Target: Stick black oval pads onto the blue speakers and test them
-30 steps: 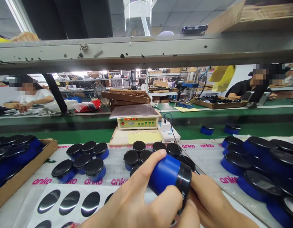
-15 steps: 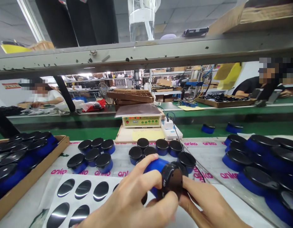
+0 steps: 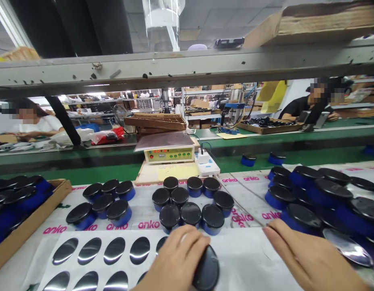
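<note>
Anko-printed mat [image 3: 247, 214] w/ oval sticker sheet [image 3: 101, 251] just left of the L fingers [image 3: 193, 238], blue cans [image 3: 190, 216] right above them; L hand [image 3: 171, 258] now solo grips black-capped can [image 3: 207, 268], R hand [image 3: 308, 256] let go, fingers spread, empty.

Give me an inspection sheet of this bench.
Surface: white work mat printed with pink "anko" logos.
Job's things: rows of blue cylinders with black lids; sheet of glossy oval stickers.
Clutter: loose silver oval disc.
Grips: left hand closed on a black-ended cylinder; right hand open, flat on the mat.
Cables: thin dark cable across the mat.
Surroundings: green conveyor, controller box, co-worker, second co-worker.
</note>
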A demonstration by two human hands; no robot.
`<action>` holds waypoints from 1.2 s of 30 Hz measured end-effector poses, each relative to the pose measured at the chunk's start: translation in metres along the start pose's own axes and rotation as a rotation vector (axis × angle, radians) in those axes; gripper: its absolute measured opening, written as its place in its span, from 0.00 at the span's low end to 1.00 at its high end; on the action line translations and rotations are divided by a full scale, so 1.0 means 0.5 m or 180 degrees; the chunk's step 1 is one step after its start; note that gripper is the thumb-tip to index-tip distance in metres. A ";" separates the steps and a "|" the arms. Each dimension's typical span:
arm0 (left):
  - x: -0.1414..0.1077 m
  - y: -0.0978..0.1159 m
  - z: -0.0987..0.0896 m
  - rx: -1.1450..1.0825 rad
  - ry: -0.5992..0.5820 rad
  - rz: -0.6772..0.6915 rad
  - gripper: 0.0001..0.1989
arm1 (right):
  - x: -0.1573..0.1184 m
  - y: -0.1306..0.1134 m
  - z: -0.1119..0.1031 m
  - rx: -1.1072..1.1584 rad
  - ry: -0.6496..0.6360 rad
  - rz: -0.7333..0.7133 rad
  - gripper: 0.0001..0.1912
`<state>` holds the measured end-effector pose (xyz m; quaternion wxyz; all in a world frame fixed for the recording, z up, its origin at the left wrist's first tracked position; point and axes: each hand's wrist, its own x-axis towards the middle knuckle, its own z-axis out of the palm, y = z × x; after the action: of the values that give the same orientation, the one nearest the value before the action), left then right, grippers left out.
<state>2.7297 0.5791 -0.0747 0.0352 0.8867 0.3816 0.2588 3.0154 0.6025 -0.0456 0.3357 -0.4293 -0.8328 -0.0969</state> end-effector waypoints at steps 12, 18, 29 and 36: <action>0.063 -0.088 -0.038 0.0169 -0.0536 -0.0599 0.31 | 0.141 -0.026 0.112 0.0378 -0.1749 -0.0793 0.09; 0.080 -0.096 -0.012 0.0199 -0.0646 -0.0642 0.40 | 0.189 -0.029 0.173 0.0242 -0.1544 -0.0597 0.08; -0.034 -0.103 -0.034 -0.0108 -0.0044 -0.1763 0.27 | 0.204 -0.033 0.158 0.0493 -0.1678 -0.0341 0.13; 0.013 -0.044 -0.066 -0.0709 0.0417 -0.1703 0.34 | 0.224 -0.080 0.074 0.1794 -0.1666 0.0204 0.14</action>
<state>2.7028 0.5949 -0.0489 0.1746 0.7267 0.5724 0.3373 2.9210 0.6674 0.0032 0.2195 -0.3563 -0.8704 0.2593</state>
